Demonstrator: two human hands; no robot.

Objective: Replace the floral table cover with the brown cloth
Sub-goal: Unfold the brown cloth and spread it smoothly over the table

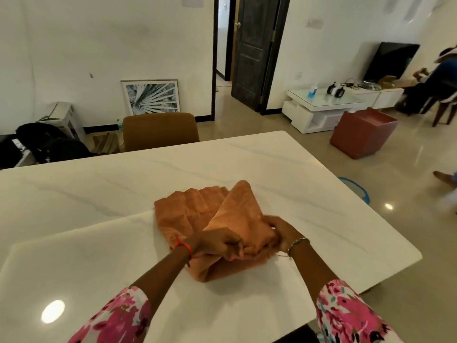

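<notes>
A folded brown cloth [210, 219] lies in pleats on the bare white marble table [99, 194], near its front right part. My left hand [217, 245] grips the cloth's near folds, fingers curled into the fabric. On the cloth's right end my right hand [282, 232] holds an upper layer, which rises in a peak. No floral cover is in view on the table.
A brown chair [160, 131] stands at the table's far side. On the floor to the right are a red box [363, 133] and a blue-rimmed basket [356, 188]. A white TV unit [324, 107] and a person [442, 80] are at the far right.
</notes>
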